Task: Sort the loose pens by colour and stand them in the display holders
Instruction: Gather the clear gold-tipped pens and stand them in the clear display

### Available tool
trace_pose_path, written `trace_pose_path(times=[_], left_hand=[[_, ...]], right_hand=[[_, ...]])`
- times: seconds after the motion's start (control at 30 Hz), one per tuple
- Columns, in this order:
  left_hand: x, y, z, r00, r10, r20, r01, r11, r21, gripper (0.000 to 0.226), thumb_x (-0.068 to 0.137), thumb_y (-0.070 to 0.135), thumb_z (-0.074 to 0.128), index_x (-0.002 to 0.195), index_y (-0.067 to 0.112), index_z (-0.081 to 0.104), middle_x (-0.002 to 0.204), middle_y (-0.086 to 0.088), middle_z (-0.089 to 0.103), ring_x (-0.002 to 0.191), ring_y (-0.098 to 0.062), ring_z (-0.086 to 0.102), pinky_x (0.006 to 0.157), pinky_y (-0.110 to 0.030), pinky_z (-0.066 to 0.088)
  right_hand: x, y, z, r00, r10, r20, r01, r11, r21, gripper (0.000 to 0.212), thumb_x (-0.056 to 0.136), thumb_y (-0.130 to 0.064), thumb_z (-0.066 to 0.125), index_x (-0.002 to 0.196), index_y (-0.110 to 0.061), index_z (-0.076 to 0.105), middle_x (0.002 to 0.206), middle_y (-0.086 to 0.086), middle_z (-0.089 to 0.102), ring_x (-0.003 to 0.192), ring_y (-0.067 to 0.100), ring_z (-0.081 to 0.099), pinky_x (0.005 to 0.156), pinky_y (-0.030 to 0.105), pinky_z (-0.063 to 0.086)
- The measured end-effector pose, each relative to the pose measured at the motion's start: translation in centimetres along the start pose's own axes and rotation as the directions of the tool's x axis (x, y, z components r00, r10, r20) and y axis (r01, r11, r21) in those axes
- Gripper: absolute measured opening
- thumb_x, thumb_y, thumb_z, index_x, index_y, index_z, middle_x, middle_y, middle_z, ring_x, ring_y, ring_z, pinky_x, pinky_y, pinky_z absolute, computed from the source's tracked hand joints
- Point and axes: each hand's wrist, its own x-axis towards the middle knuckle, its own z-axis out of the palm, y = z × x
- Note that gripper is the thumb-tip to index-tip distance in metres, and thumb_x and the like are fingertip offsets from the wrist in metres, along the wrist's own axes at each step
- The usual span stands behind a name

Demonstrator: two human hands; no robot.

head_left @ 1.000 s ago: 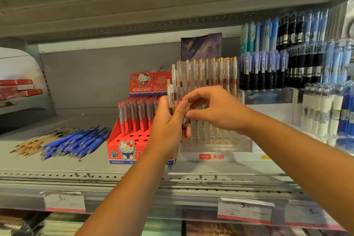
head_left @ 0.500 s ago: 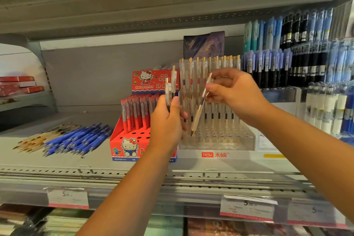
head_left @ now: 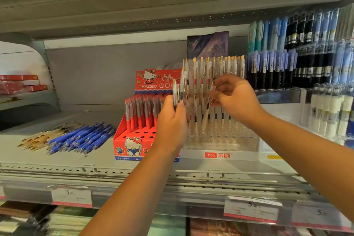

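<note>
My left hand [head_left: 171, 122] grips a small bunch of clear pens with gold tips [head_left: 178, 90], upright, in front of the red display box [head_left: 134, 140]. My right hand [head_left: 235, 99] pinches one clear pen [head_left: 207, 109] near its top; the pen hangs tip down over the clear acrylic holder [head_left: 220, 140]. Several clear gold-clipped pens [head_left: 216, 74] stand in that holder's back rows. Red pens [head_left: 141, 113] fill the back of the red box. Loose blue pens [head_left: 82, 138] and loose clear-gold pens [head_left: 38, 138] lie on the shelf at the left.
Racks of black, blue and white pens [head_left: 306, 53] fill the right side. A dark card [head_left: 207, 44] stands behind the clear holder. Red boxes [head_left: 21, 82] sit on a side shelf at far left. Price tags [head_left: 251, 210] hang on the shelf's front rail.
My right hand drew one clear pen out of the bunch in my left hand, carried it right and lowered it nearly upright over the clear holder. The left hand stayed in place.
</note>
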Motion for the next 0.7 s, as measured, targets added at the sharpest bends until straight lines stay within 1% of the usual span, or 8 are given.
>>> trace_pose_path(times=[0.1,0.17,0.23,0.3,0.4,0.53,0.6,0.7], left_hand=[[-0.1,0.0,0.2,0.999,0.024,0.046,-0.024,1.000,0.007,0.019,0.105,0.019,0.037,0.099,0.025,0.053,0.074,-0.002,0.055,0.056,-0.014,0.044,0.047,-0.029,0.037],[-0.2,0.2,0.3,0.997,0.041,0.058,-0.041,0.999,-0.006,0.018,0.106,0.017,0.037,0.103,0.025,0.054,0.076,-0.001,0.060,0.058,-0.016,0.052,0.048,-0.028,0.045],[-0.2,0.3,0.3,0.997,0.051,0.064,-0.050,0.998,-0.024,0.018,0.106,0.016,0.039,0.108,0.024,0.055,0.080,-0.002,0.065,0.062,-0.016,0.058,0.054,-0.028,0.050],[-0.3,0.4,0.3,0.997,0.052,0.062,-0.050,0.998,-0.041,0.017,0.105,0.015,0.041,0.112,0.022,0.056,0.083,-0.004,0.068,0.066,-0.017,0.063,0.059,-0.031,0.053],[-0.3,0.5,0.3,0.997,0.050,0.065,-0.046,0.997,-0.069,0.017,0.104,0.014,0.045,0.114,0.022,0.057,0.084,-0.005,0.070,0.068,-0.018,0.067,0.059,-0.028,0.055],[-0.3,0.5,0.4,0.996,0.025,0.087,-0.017,0.995,-0.095,0.023,0.103,0.013,0.048,0.125,0.013,0.055,0.084,-0.003,0.071,0.070,-0.019,0.070,0.058,-0.026,0.053],[-0.3,0.5,0.4,0.995,0.021,0.097,-0.013,0.996,-0.086,0.028,0.103,0.013,0.048,0.131,0.010,0.052,0.085,-0.004,0.072,0.072,-0.020,0.071,0.058,-0.025,0.054],[-0.4,0.6,0.4,0.993,0.039,0.109,-0.030,0.996,-0.080,0.022,0.103,0.013,0.048,0.124,0.013,0.056,0.086,-0.004,0.072,0.074,-0.022,0.072,0.059,-0.027,0.055]], right_hand=[[0.2,0.4,0.7,0.999,-0.021,0.031,0.024,0.994,-0.109,0.026,0.086,-0.006,0.072,0.090,-0.028,0.060,0.088,0.001,0.067,0.078,0.012,0.068,0.061,0.022,0.059],[0.2,0.8,1.1,0.998,-0.035,0.059,0.049,0.970,-0.239,0.020,0.084,-0.011,0.075,0.092,-0.025,0.064,0.084,-0.005,0.068,0.072,0.006,0.068,0.060,0.017,0.057],[0.1,1.2,1.6,0.994,-0.044,0.098,0.078,0.922,-0.378,0.018,0.084,-0.015,0.076,0.099,-0.020,0.067,0.084,-0.005,0.068,0.072,0.006,0.066,0.066,0.022,0.058],[0.0,1.3,1.8,0.995,-0.037,0.097,0.073,0.913,-0.400,0.019,0.084,-0.017,0.076,0.100,-0.019,0.068,0.084,-0.004,0.068,0.075,0.009,0.065,0.070,0.027,0.057],[-0.1,1.3,1.5,0.995,-0.014,0.098,0.050,0.926,-0.374,0.018,0.083,-0.018,0.077,0.100,-0.019,0.068,0.086,-0.003,0.069,0.079,0.012,0.067,0.073,0.030,0.057],[-0.5,1.3,1.2,0.994,-0.046,0.100,0.085,0.903,-0.422,0.022,0.086,-0.018,0.075,0.107,-0.017,0.070,0.089,-0.005,0.069,0.080,0.009,0.065,0.074,0.027,0.056],[-0.6,1.1,0.8,0.989,-0.055,0.135,0.112,0.878,-0.466,0.027,0.087,-0.018,0.072,0.114,-0.018,0.069,0.099,-0.004,0.070,0.085,0.007,0.063,0.081,0.026,0.055],[-0.7,0.7,0.3,0.985,-0.070,0.158,0.144,0.838,-0.526,0.033,0.091,-0.023,0.065,0.124,-0.022,0.066,0.114,-0.004,0.070,0.091,0.005,0.060,0.084,0.023,0.050]])
